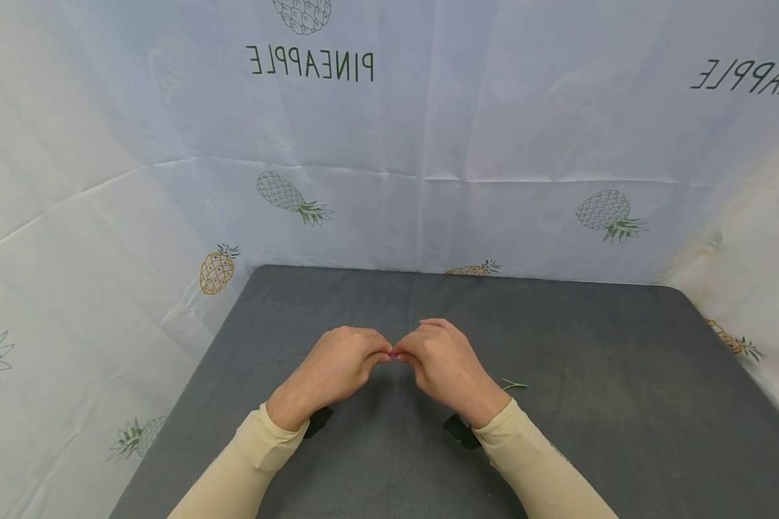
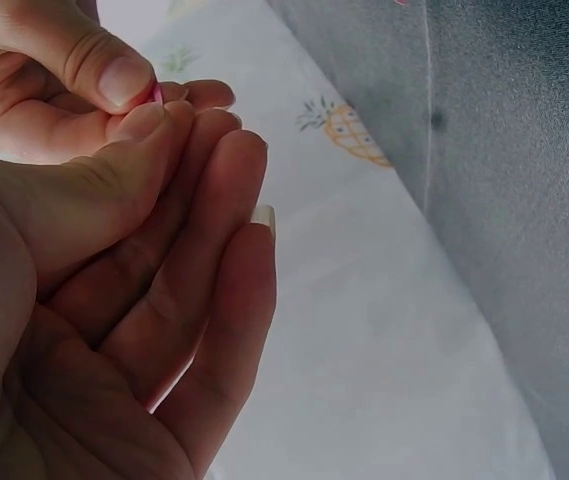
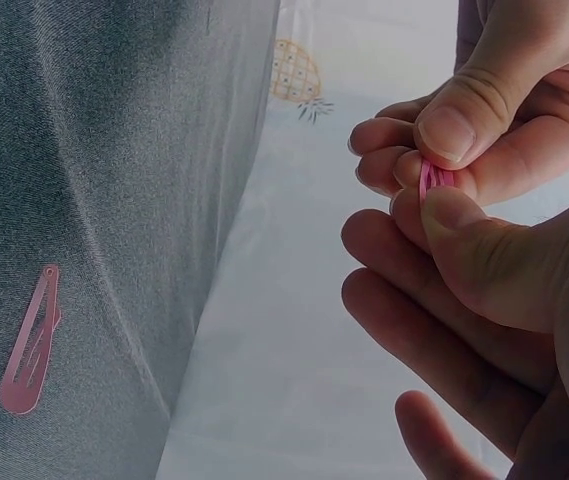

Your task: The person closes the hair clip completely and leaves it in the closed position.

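Observation:
A small pink snap hair clip (image 3: pixel 437 177) is pinched between both hands at the middle of the table, mostly covered by the fingers. My left hand (image 1: pixel 342 362) holds one end with thumb and forefinger. From the other side my right hand (image 1: pixel 443 365) pinches the opposite end, its thumb nearly meeting the left one. In the left wrist view only a thin pink edge of the clip (image 2: pixel 157 93) shows between the thumbs. A second pink snap hair clip (image 3: pixel 32 345) lies on the dark cloth, apart from the hands.
Dark grey cloth covers the table (image 1: pixel 597 375). A thin green item (image 1: pixel 514 384), too small to identify, lies beside the right wrist. White curtains (image 1: pixel 389 130) printed with pineapples hang behind and at both sides. Dark devices (image 1: pixel 462 432) sit under the wrists.

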The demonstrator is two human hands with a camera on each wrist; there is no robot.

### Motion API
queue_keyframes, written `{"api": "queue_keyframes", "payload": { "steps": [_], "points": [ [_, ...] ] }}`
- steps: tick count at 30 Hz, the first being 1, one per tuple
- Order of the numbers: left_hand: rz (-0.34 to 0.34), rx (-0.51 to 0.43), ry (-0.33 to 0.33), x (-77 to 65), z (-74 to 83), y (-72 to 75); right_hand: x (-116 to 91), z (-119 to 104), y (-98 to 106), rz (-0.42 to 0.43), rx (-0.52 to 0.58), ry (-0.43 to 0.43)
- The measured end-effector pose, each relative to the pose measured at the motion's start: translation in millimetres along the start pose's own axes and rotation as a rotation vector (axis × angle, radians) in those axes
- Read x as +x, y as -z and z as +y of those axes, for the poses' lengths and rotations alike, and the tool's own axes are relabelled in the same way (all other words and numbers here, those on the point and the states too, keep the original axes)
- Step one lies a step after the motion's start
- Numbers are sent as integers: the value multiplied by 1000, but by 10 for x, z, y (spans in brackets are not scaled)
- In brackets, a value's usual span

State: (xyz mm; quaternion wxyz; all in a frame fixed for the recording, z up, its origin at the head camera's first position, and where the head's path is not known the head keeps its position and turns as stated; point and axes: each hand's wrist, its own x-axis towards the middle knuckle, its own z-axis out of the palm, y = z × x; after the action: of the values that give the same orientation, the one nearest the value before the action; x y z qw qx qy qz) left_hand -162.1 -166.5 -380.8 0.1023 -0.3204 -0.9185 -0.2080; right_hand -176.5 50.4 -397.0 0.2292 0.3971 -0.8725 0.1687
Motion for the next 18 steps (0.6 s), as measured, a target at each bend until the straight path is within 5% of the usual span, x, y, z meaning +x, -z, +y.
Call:
{"api": "queue_keyframes", "payload": {
  "steps": [18],
  "points": [
    [-13,-32,8,0,-1,7,0,4,-3,-7,20,-2]
  ]
}}
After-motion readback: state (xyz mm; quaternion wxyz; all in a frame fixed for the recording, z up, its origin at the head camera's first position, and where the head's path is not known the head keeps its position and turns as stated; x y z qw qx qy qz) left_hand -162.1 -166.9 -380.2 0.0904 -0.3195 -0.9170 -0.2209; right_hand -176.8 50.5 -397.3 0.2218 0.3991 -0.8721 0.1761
